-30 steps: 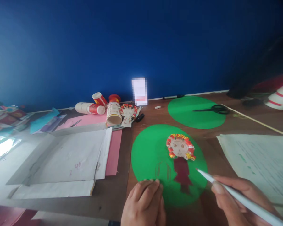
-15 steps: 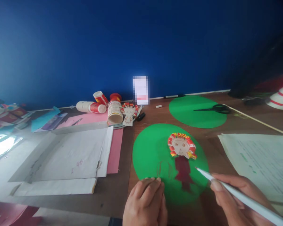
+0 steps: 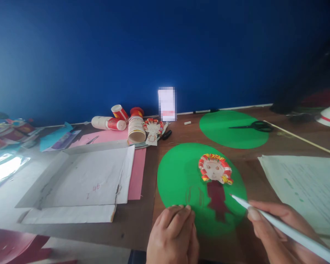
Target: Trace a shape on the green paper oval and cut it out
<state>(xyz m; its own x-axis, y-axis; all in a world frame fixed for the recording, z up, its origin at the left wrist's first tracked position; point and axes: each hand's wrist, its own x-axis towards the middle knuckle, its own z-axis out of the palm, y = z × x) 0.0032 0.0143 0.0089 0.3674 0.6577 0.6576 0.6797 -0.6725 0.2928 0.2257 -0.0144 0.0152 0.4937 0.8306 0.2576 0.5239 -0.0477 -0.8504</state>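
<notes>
A green paper disc (image 3: 176,176) lies on the brown table in front of me. On it sits a paper-cup face with red and yellow curled hair (image 3: 215,168) above a dark red coloured body (image 3: 217,200). My left hand (image 3: 173,236) rests on the disc's near edge, fingers curled together and pressing the paper. My right hand (image 3: 275,231) grips a white pen (image 3: 280,227), whose tip sits at the disc's right side, just right of the red body.
A second green disc (image 3: 231,134) with black scissors (image 3: 254,126) lies farther back. Paper cups (image 3: 136,128), a white glue bottle (image 3: 107,123) and another cup figure (image 3: 153,130) stand by the blue wall. Grey card and pink paper (image 3: 82,179) lie left, printed sheets (image 3: 308,187) right.
The view has drifted a little, so everything sits slightly right of before. My hands and the pen keep the same places relative to the disc.
</notes>
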